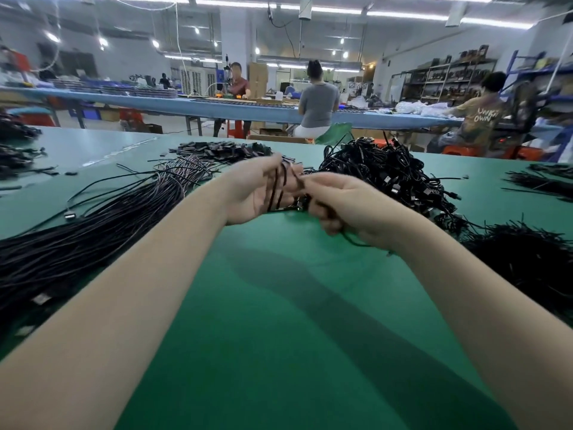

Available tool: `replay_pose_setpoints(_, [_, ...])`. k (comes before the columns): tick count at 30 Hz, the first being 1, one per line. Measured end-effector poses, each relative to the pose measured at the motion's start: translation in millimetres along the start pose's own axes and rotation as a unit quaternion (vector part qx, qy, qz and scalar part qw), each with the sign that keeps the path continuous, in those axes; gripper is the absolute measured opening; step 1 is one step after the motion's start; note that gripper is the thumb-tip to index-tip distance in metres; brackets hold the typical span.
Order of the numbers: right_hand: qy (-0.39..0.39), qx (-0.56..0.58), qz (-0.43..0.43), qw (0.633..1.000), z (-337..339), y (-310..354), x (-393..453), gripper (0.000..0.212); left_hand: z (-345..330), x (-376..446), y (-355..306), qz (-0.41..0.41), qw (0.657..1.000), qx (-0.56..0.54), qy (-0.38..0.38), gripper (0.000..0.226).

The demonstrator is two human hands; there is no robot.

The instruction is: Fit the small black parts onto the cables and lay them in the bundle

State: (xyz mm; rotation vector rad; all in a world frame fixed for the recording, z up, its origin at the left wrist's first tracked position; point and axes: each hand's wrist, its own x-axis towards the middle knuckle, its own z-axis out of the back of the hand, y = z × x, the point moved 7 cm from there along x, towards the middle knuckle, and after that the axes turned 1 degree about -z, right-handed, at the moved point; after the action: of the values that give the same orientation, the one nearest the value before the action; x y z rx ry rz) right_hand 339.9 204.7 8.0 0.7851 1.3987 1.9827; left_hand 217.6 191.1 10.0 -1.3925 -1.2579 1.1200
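Observation:
Both hands meet over the middle of the green table point(279, 305). My left hand point(257, 190) is palm up with its fingers curled round a few thin black cables point(276, 189) that run across the palm. My right hand point(344, 203) pinches the end of one of those cables between thumb and fingers, and a cable trails out under it. A heap of small black parts point(223, 148) lies behind my hands. To the left spreads a long bundle of black cables point(93, 225). A tangled pile of cables point(390, 172) sits to the right.
More black cable heaps lie at the right edge point(533, 259), the far right point(545, 181) and the far left point(15, 150). Beyond the table, three people sit at a long blue bench point(217, 107). Shelving point(446, 79) stands at the back right.

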Motion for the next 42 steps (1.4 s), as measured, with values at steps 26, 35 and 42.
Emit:
replay_pose_setpoints(26, [-0.029, -0.057, -0.027, 0.998, -18, -37, 2, 0.03, -10, -3, -17, -0.09, 0.987, -0.13, -0.013, 0.036])
replay_pose_setpoints(35, [-0.117, 0.048, -0.054, 0.991, 10, -42, 7, 0.023, -19, 3, 1, -0.043, 0.99, -0.128, 0.041, 0.031])
replay_pose_setpoints(42, [-0.09, 0.179, -0.099, 0.975, 0, -55, 4, 0.016, -16, 8, 22, 0.024, 0.999, -0.034, 0.0, 0.03])
